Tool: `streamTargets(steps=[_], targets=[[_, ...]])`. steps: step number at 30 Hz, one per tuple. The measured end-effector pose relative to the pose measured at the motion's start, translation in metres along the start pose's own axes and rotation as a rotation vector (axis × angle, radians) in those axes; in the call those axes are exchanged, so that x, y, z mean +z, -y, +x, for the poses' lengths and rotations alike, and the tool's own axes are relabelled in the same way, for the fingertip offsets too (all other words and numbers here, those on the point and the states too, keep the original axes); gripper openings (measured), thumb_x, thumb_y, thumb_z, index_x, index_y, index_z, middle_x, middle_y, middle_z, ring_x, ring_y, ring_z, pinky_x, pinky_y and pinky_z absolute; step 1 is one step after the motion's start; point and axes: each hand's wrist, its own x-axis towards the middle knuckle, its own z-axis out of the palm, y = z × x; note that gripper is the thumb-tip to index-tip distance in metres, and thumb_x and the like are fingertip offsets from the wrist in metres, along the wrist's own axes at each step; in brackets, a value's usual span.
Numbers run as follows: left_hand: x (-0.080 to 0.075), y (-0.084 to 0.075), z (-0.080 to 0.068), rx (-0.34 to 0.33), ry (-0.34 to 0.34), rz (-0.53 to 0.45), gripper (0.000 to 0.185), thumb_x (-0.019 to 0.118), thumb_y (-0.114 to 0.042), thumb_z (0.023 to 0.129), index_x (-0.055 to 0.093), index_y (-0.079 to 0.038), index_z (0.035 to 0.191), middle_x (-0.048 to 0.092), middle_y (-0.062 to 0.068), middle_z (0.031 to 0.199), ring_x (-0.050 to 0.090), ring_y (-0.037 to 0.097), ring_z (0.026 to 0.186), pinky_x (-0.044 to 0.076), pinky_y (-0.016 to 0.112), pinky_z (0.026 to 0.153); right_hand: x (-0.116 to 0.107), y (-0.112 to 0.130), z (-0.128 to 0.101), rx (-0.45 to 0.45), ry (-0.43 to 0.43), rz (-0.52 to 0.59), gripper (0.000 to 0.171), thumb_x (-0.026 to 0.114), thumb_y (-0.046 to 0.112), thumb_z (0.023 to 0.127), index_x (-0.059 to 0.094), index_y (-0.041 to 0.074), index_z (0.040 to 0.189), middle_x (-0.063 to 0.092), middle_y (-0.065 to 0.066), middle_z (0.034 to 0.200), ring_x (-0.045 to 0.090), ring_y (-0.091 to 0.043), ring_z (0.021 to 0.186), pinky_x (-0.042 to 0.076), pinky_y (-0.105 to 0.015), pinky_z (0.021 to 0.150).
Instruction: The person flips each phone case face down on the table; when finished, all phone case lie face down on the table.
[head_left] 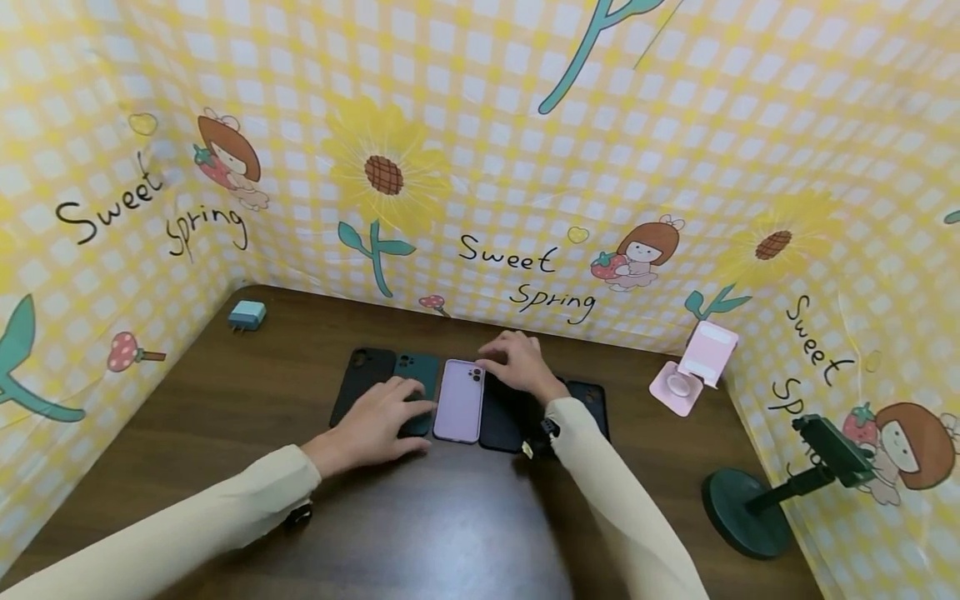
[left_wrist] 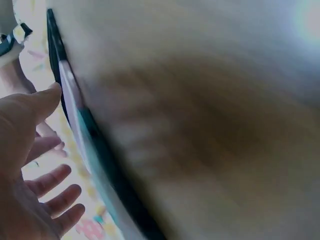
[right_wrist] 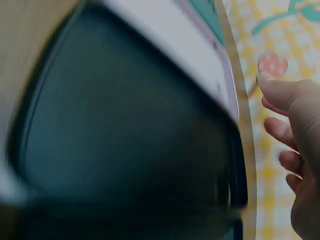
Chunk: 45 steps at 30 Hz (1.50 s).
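Checked cloth (head_left: 487,167), yellow and white, printed with flowers, figures and "Sweet Spring" lettering, stood as walls on the back and both sides. One dark brown wooden table (head_left: 180,417) lay within it. Two pale sleeves, left (head_left: 217,500) and right (head_left: 622,492), reached in over the table. In a row at mid-table, left to right: one black phone case (head_left: 362,387); one teal phone case (head_left: 423,369); one purple phone case (head_left: 456,410), camera holes at its upper right; a second black case (head_left: 500,419), its raised rim visible in the right wrist view; and, at the right end, a dark case (head_left: 595,404) partly hidden by the sleeve. One dark green stand (head_left: 746,512), round-based, was at the right edge. Left hand (head_left: 375,423): over the teal phone case, fingers spread and relaxed, gripping nothing; contact could not be told. Right hand (head_left: 517,360): above the far end of the second black case, thumb apart from loosely bent fingers, holding nothing. One pink stand (head_left: 708,354) stood near the back right. One blue charger plug (head_left: 247,315), prongs showing, lay near the back left corner.
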Motion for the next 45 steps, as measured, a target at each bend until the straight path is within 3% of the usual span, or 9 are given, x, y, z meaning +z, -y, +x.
streamTargets(steps=[7,11,14,20,26,32,39,42,45], targets=[[0.019,-0.021,0.028,0.086,0.065,0.035,0.025,0.084,-0.038,0.084,0.081,-0.020,0.101,0.071,-0.002,0.097,0.056,0.017,0.089,0.045,0.033,0.074,0.009,-0.014,-0.008,0.054,0.073,-0.028,0.027,0.069,0.043,0.098,0.079,0.028,0.118,0.067,0.001,0.115,0.057,-0.020,0.109,0.033,-0.047,0.095],[0.026,-0.027,0.038,0.112,0.078,0.013,0.006,0.083,-0.022,0.085,0.078,-0.019,0.085,0.071,-0.005,0.082,0.056,0.015,0.078,0.043,0.031,0.068,0.017,-0.013,-0.004,0.117,0.030,0.015,0.022,0.070,0.042,0.097,0.082,0.029,0.111,0.070,0.002,0.111,0.058,-0.019,0.104,0.033,-0.047,0.093],[0.028,-0.031,0.044,0.121,0.089,-0.051,0.008,0.079,-0.010,0.087,0.076,-0.016,0.082,0.072,-0.004,0.079,0.062,0.014,0.075,0.050,0.031,0.069,0.017,-0.014,-0.001,0.175,-0.018,0.072,0.016,0.072,0.038,0.096,0.084,0.029,0.101,0.069,0.003,0.107,0.057,-0.019,0.104,0.031,-0.049,0.095],[0.031,-0.038,0.040,0.075,0.144,-0.164,0.009,0.071,-0.007,0.095,0.073,-0.013,0.088,0.070,-0.003,0.083,0.064,0.009,0.075,0.054,0.027,0.069,0.011,-0.008,0.001,0.180,-0.008,0.157,0.013,0.072,0.030,0.096,0.084,0.025,0.098,0.069,0.002,0.113,0.058,-0.020,0.112,0.030,-0.050,0.101],[0.024,-0.037,0.038,0.034,0.102,-0.300,0.009,0.068,-0.007,0.096,0.065,-0.012,0.091,0.063,-0.004,0.083,0.054,0.005,0.072,0.049,0.022,0.066,0.001,-0.007,0.004,0.100,-0.005,0.365,0.021,0.067,0.023,0.101,0.079,0.016,0.116,0.076,-0.005,0.117,0.070,-0.018,0.104,0.056,-0.034,0.091],[0.022,-0.035,0.036,0.013,0.075,-0.451,0.016,0.072,-0.006,0.094,0.061,-0.016,0.090,0.064,-0.007,0.084,0.054,0.000,0.073,0.049,0.019,0.067,0.003,-0.014,-0.001,0.050,0.122,0.549,0.036,0.064,0.019,0.103,0.067,0.015,0.138,0.068,-0.007,0.139,0.066,-0.020,0.126,0.055,-0.035,0.102],[0.021,-0.028,0.032,-0.008,0.063,-0.575,0.015,0.076,-0.008,0.092,0.064,-0.017,0.090,0.075,-0.002,0.091,0.064,0.002,0.083,0.057,0.028,0.077,0.002,-0.015,-0.001,0.021,0.156,0.616,0.042,0.067,0.019,0.101,0.063,0.012,0.142,0.067,-0.007,0.140,0.063,-0.021,0.131,0.053,-0.038,0.105],[0.023,-0.027,0.028,-0.030,0.058,-0.560,0.015,0.077,-0.011,0.092,0.064,-0.018,0.094,0.074,-0.002,0.095,0.066,0.007,0.085,0.057,0.031,0.077,0.002,-0.015,0.000,0.019,0.186,0.643,0.043,0.066,0.018,0.101,0.061,0.007,0.143,0.068,-0.009,0.138,0.065,-0.022,0.128,0.054,-0.035,0.103],[0.021,-0.027,0.027,-0.053,0.004,-0.460,0.036,0.082,-0.018,0.089,0.063,-0.014,0.119,0.071,0.001,0.111,0.068,0.014,0.098,0.058,0.035,0.084,0.001,-0.016,0.001,0.027,0.184,0.637,0.043,0.066,0.017,0.101,0.062,0.005,0.142,0.069,-0.011,0.137,0.066,-0.023,0.126,0.055,-0.034,0.102]])
